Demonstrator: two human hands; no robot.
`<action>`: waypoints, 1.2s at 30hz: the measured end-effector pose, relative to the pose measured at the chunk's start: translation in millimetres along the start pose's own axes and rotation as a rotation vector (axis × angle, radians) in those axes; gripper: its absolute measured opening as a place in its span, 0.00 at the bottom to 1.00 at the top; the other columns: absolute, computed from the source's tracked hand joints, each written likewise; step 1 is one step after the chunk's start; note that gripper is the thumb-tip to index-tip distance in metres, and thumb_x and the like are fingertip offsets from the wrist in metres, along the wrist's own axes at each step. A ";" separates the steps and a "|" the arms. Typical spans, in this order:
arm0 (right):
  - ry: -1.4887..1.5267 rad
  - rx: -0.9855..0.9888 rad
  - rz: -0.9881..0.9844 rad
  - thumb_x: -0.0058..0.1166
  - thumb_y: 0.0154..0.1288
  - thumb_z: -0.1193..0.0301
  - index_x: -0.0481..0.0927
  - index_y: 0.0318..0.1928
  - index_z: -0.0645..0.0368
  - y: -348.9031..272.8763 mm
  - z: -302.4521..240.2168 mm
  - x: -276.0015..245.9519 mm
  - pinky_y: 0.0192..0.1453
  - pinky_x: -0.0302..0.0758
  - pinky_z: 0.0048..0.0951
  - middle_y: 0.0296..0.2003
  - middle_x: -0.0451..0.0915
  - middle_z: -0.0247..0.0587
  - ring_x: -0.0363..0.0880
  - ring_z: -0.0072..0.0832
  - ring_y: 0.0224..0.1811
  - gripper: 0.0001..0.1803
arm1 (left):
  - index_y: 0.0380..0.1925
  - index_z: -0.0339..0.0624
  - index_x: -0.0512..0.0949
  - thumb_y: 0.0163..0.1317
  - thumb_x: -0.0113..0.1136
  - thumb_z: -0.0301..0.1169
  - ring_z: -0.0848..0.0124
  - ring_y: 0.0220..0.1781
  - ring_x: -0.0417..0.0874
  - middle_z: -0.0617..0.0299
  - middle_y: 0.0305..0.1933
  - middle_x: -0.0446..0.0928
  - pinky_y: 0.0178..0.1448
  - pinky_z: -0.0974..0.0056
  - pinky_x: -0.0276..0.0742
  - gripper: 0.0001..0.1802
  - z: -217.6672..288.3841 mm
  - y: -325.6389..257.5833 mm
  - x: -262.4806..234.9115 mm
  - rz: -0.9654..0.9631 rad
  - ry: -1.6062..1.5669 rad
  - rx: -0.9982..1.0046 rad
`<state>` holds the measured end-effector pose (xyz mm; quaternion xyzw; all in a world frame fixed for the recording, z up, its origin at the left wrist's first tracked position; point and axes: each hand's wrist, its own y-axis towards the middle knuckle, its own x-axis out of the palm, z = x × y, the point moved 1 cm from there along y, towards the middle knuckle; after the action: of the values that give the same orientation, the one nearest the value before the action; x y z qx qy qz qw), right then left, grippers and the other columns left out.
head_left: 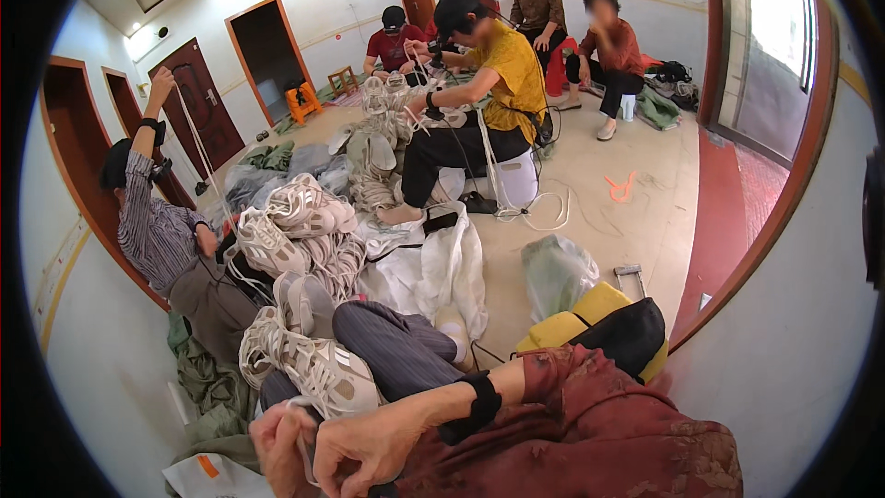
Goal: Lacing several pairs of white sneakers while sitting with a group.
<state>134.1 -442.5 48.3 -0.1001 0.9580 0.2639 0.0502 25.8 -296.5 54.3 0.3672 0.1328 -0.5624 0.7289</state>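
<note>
My right hand, a black band on its wrist, is closed with the fingertips pinched together low in the picture. Close on its left, my left hand is also closed, its fingers curled. A whitish shoelace runs between the two hands and seems gripped by both. Just beyond them a beige and white sneaker with laces across its front rests on my lap. Another sneaker lies against it, and a grey sole faces up behind. My left forearm is mostly hidden.
A large heap of laced sneakers lies ahead. At left a person in a striped shirt pulls a long lace upward. A person in yellow sits beyond white sacking. Yellow cushioning and a plastic bag lie at right.
</note>
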 end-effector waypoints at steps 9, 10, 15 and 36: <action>-0.010 0.071 0.103 0.54 0.57 0.77 0.82 0.29 0.67 -23.6 22.7 -12.0 0.31 0.74 0.20 0.22 0.81 0.36 0.79 0.19 0.24 0.05 | 0.40 0.32 0.79 0.70 0.52 0.27 0.60 0.38 0.78 0.53 0.38 0.79 0.43 0.63 0.73 0.09 31.3 10.8 -29.2 0.455 0.278 -0.094; -0.001 0.114 0.152 0.54 0.57 0.77 0.82 0.29 0.67 -28.2 26.5 -14.6 0.31 0.74 0.20 0.22 0.81 0.36 0.79 0.18 0.25 0.05 | 0.40 0.32 0.79 0.70 0.52 0.27 0.60 0.38 0.78 0.53 0.38 0.79 0.43 0.63 0.73 0.09 25.0 9.3 -33.6 0.449 0.277 -0.096; -0.134 0.144 0.233 0.57 0.57 0.75 0.83 0.30 0.66 -38.6 28.3 -36.0 0.32 0.73 0.22 0.24 0.82 0.36 0.79 0.19 0.27 0.06 | 0.45 0.32 0.77 0.68 0.52 0.22 0.67 0.36 0.74 0.56 0.41 0.74 0.39 0.65 0.71 0.09 -46.0 -19.6 -89.7 0.518 -0.053 -0.022; -0.793 0.265 0.926 0.56 0.56 0.73 0.83 0.35 0.65 -146.7 68.7 -140.8 0.29 0.74 0.35 0.23 0.81 0.43 0.79 0.32 0.23 0.09 | 0.48 0.38 0.80 0.70 0.54 0.32 0.81 0.28 0.73 0.68 0.32 0.78 0.31 0.76 0.65 0.13 -24.7 -6.8 -24.5 0.189 -0.465 -0.445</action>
<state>306.3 -507.1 -62.2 0.4384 0.8350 0.1544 0.2946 16.9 -262.6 49.3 0.0715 0.0476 -0.5182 0.8509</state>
